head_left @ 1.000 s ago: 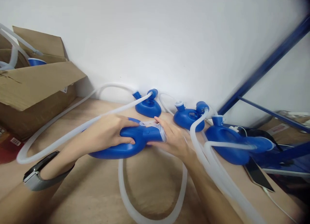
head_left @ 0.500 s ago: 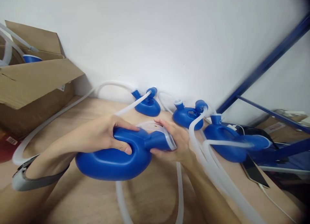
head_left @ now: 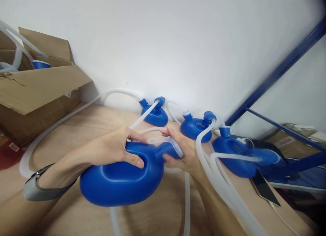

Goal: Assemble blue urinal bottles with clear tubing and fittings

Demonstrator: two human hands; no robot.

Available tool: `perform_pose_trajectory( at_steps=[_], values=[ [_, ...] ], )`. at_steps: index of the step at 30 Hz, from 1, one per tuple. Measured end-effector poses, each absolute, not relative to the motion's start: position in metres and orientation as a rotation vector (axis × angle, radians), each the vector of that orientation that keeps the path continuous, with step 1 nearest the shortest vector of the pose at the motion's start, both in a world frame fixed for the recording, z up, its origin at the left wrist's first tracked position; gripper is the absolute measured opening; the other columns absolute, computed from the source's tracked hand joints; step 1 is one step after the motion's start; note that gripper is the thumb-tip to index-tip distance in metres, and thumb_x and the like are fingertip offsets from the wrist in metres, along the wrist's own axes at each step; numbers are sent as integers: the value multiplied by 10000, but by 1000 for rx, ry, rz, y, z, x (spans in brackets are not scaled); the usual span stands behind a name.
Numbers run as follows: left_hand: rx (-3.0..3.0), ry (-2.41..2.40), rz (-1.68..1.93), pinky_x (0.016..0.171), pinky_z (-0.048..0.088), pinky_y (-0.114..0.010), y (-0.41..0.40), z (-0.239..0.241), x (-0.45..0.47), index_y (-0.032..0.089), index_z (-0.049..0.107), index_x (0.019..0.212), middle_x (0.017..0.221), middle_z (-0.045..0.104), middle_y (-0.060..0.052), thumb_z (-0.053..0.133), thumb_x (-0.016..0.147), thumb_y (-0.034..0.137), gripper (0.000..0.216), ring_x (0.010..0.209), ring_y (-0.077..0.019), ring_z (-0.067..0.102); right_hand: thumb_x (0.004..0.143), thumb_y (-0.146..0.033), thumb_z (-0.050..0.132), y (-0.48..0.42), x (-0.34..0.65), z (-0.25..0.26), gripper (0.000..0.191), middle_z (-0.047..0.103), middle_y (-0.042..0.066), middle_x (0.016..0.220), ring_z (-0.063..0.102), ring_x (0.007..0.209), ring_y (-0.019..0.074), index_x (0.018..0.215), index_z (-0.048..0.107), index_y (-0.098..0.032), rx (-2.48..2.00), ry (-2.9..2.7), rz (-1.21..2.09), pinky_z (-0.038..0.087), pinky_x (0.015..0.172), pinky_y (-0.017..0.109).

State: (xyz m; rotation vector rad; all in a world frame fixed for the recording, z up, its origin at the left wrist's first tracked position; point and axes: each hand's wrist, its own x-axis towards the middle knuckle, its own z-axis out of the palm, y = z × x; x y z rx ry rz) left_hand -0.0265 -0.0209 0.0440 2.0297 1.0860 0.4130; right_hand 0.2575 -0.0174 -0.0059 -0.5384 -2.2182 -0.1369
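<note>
Left hand [head_left: 113, 149]: fingers grasping the handle of a blue bottle, thumb pressed over the grip, a gray band [head_left: 47, 188] at the wrist.
Right hand [head_left: 187, 152]: fingers and thumb closed about the bottle's neck, beside its pale-rimmed mouth.
Blue bottle [head_left: 121, 191]: held on its side in both hands above the near part of the bench [head_left: 70, 123], neck pointing right; its opaque wall hides whatever is inside.
White tubing: lengths [head_left: 187, 202] show below and behind the held bottle, on the bench.
Back row: three more blue bottles — a left one [head_left: 154, 117], a middle one [head_left: 195, 130] and a right one [head_left: 230, 159] — each with a short spout and a tube; their contents cannot be seen.
Phone [head_left: 266, 188]: lies just beside the right bottle, cable attached.
Cardboard box [head_left: 48, 84]: flaps open at left, holding white tubes [head_left: 18, 57] and a blue piece [head_left: 41, 64] with a pale rim.
Since a second ago: the held bottle has come nearer the camera, baring more of its rounded body — both hands keep their places on handle and neck, and the back row stays put.
</note>
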Motion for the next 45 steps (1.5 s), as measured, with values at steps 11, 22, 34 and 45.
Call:
perform_pose_trajectory(
  at_steps=[11, 22, 34, 45],
  values=[
    [2259, 1122, 628, 963, 573, -354, -21, 27, -10, 320, 680, 1392, 1280, 763, -39, 777, 830, 600, 635, 1118, -276, 727, 973, -530, 690, -45, 261, 29, 611, 668, 65, 1457, 550, 1424, 337, 1525, 520, -332, -978, -2424, -280, 271, 1271, 697],
    [2420, 1214, 681, 876, 557, -337, -31, 26, -4, 333, 763, 1282, 1199, 804, -11, 725, 898, 495, 418, 1020, -274, 758, 1055, -247, 573, -40, 235, 13, 155, 776, 59, 1059, 660, 1118, 269, 1080, 726, -240, -1029, -2228, -206, 563, 984, 464],
    [2426, 1248, 715, 850, 542, -333, -35, 28, -5, 336, 759, 1266, 1142, 817, 15, 734, 897, 492, 402, 967, -260, 763, 1063, -203, 562, -40, 237, 9, 155, 756, 71, 1159, 678, 1120, 253, 1057, 712, -244, -933, -2201, -389, 566, 967, 457],
    [2390, 1214, 756, 896, 539, -329, -34, 26, -1, 333, 772, 1253, 1171, 809, 12, 756, 893, 449, 379, 995, -255, 758, 1012, -211, 657, -32, 237, 3, 124, 777, 56, 1152, 721, 1136, 251, 966, 759, -265, -883, -2141, -307, 425, 1213, 619]
  ],
)
